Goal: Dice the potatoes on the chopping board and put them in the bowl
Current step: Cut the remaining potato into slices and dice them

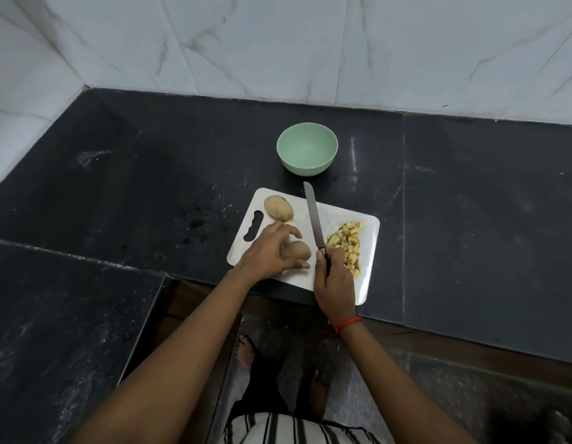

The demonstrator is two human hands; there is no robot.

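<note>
Dark stone counter (150,187), marble-tiled wall (278,43)

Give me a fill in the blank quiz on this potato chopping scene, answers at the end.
1. The right hand grips the ____ by its handle.
2. The green bowl is ____.
3. ____ undiced potatoes lie on the chopping board; the left hand holds the nearer potato.
4. The diced pieces lie on the board's ____ side.
Missing words: knife, empty, two, right.

The white board (367,274) lies on the dark worktop (150,187). At its left lie a far potato (278,207) and a near potato (300,250), both whole and brown. At its right is a heap of yellow dice (347,243). Just beyond, the pale green bowl (307,148) stands empty.
</note>
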